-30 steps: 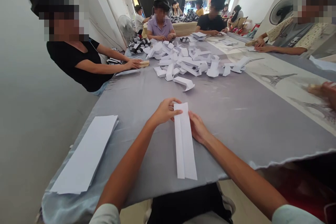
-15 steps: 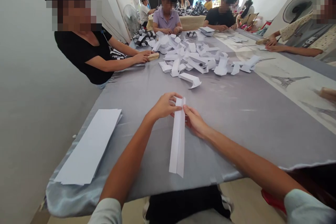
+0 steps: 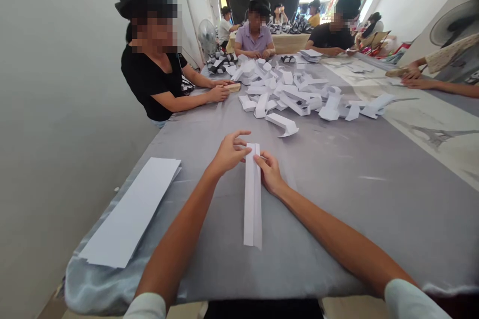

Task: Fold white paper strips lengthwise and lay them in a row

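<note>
A long folded strip of white paper (image 3: 253,199) lies lengthwise in front of me, creased along its length. My left hand (image 3: 232,152) is at its far left edge, thumb on the paper and the index finger lifted away. From the right, my right hand (image 3: 270,170) pinches the same strip near its far end, thumb on top and the other fingers partly hidden beside or under it. To the left lies a stack of flat white paper sheets (image 3: 130,214), its edges slightly uneven.
A heap of folded white paper pieces (image 3: 277,84) spreads over the grey tablecloth (image 3: 337,199), with one piece (image 3: 282,124) nearest me. At the left a co-worker in black (image 3: 157,79) holds a wooden block (image 3: 233,87). Other people sit around the far side.
The view has tilted up and turned left. My left index finger has lifted off the strip, and my right thumb now lies further onto the paper.
</note>
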Demonstrator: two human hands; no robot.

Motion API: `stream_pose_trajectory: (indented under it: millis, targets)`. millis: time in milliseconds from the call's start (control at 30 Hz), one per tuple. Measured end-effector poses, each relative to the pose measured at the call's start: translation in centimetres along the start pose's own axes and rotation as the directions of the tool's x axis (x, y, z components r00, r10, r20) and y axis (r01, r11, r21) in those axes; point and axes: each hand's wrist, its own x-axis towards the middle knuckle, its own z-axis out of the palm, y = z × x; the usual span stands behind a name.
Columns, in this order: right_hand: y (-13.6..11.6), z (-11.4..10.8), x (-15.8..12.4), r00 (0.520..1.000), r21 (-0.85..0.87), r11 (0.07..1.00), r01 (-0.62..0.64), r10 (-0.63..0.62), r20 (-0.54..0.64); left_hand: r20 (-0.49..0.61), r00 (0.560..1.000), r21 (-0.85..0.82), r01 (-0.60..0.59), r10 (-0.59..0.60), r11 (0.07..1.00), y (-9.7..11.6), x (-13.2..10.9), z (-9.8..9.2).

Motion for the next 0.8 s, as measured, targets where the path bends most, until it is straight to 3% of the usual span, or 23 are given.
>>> stream_pose_trajectory:
  millis: [333,800]
  targets:
    - [0.5,-0.45,-0.34,1.0,-0.009,1.0,0.001,-0.001,-0.004,0.094,0.995,-0.011,0.022,-0.021,1.0,-0.31,-0.03,0.77]
    - [0.24,-0.32,-0.53,1.0,-0.04,0.999,-0.007,0.008,0.01,0.092,0.995,-0.008,0.031,-0.03,0.999,-1.0,0.2,0.86]
